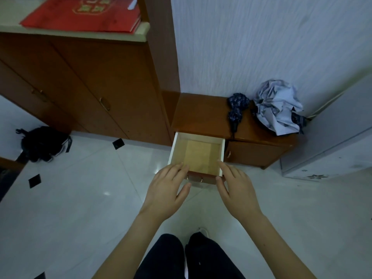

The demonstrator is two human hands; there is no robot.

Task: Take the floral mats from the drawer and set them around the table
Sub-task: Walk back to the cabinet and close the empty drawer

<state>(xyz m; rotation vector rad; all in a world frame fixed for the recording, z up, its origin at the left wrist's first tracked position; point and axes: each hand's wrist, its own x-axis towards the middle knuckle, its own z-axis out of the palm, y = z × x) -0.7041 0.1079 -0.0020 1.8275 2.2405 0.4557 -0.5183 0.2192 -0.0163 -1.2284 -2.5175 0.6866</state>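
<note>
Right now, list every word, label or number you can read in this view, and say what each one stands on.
None can be read for certain.
Red folder on the cabinet top: gold characters inside a gold frame, too blurred and cut off by the picture's edge to read.
Open drawer, low cabinet, both hands: no writing shows.

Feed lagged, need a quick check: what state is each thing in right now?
drawer: pulled open, no mats visible inside
left hand: open, fingers on the drawer front
right hand: open, fingers on the drawer front
cabinet door: closed
dark umbrella: folded
pale umbrella: loosely collapsed
</note>
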